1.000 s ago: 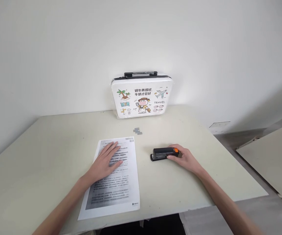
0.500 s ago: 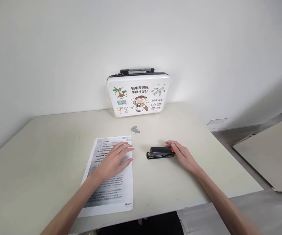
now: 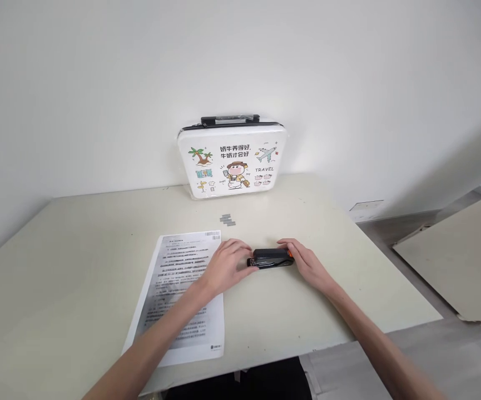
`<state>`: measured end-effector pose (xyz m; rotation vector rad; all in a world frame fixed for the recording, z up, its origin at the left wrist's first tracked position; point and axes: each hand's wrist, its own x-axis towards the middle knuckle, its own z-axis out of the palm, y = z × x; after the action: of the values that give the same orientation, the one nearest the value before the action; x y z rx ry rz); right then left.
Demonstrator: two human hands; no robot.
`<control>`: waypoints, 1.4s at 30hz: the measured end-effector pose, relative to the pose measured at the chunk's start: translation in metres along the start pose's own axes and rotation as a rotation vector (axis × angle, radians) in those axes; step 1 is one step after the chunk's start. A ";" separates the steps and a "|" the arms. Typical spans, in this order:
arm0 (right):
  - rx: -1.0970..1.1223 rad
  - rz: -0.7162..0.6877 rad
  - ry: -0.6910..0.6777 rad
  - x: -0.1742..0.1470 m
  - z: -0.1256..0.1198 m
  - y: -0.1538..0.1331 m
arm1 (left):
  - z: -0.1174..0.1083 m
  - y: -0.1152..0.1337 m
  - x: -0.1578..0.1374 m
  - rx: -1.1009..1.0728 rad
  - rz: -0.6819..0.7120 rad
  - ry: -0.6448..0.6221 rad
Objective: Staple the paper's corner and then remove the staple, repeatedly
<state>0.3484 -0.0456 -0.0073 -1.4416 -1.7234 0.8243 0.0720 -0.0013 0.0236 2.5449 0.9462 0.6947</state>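
Note:
A black stapler (image 3: 270, 258) with an orange part at its rear lies on the table, its front end pointing left. My right hand (image 3: 308, 265) grips the rear end, thumb and fingers to either side. At the other end is my left hand (image 3: 228, 265), with fingers and thumb apart around the stapler's nose; the thumb tip appears to touch its lower edge. Under my left wrist lies a printed sheet of paper (image 3: 182, 316), partly covered by the forearm. Several grey strips of staples (image 3: 227, 220) sit beyond the paper's top right corner.
A white hard case (image 3: 234, 161) with cartoon prints and a black handle leans against the wall (image 3: 98, 100) at the back of the pale table (image 3: 77, 266). The table's front edge is close to my body. Another pale tabletop (image 3: 465, 255) stands to the right.
My left hand has moved right, off the paper's upper part to the stapler's front end. My right hand stays on the stapler's rear. The view has shifted slightly.

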 end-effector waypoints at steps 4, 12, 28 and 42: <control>-0.055 -0.009 -0.012 -0.002 -0.001 -0.003 | 0.010 0.000 0.002 0.004 -0.005 0.023; -0.143 -0.073 -0.052 -0.001 0.003 0.000 | -0.017 -0.010 -0.018 0.026 -0.009 0.013; -0.148 -0.065 -0.042 -0.002 0.004 -0.004 | -0.029 -0.073 0.023 0.265 -0.182 0.142; -0.154 -0.073 -0.049 -0.001 0.005 -0.003 | -0.012 -0.078 0.048 0.216 -0.142 0.105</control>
<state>0.3429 -0.0469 -0.0072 -1.4596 -1.9009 0.7062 0.0572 0.0893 0.0125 2.6118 1.2874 0.7247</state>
